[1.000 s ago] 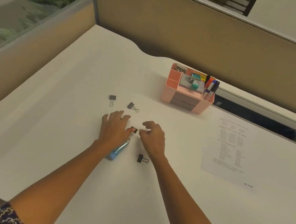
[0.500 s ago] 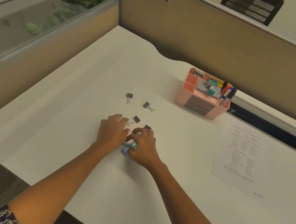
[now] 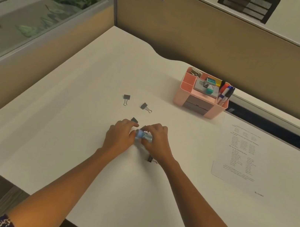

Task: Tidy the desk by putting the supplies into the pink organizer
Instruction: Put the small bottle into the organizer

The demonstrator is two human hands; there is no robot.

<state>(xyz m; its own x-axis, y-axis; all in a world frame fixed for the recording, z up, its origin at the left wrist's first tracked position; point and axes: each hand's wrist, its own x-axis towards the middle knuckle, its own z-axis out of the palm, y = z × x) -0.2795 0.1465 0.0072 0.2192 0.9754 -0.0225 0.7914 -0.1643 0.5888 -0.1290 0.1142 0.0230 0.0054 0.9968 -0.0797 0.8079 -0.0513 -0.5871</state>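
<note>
A small clear blue bottle (image 3: 143,135) lies sideways between my two hands, just above the white desk (image 3: 66,120). My left hand (image 3: 120,139) pinches its left end and my right hand (image 3: 157,141) closes over its right end. Several black binder clips lie loose: two beyond my hands (image 3: 126,98) (image 3: 145,107), one at my left fingertips (image 3: 134,119), one under my right wrist (image 3: 150,159). The pink organizer (image 3: 181,96) stands at the back right, holding markers (image 3: 225,92), a stapler and other small supplies.
A printed sheet of paper (image 3: 242,152) lies to the right of my hands. Behind the organizer an open cable tray (image 3: 271,127) runs along the back edge. Partition walls close the desk at the back and left.
My right hand moved left onto the blue bottle, which earlier lay on the desk under my left hand. Both hands now hold it between them. The binder clips stayed put.
</note>
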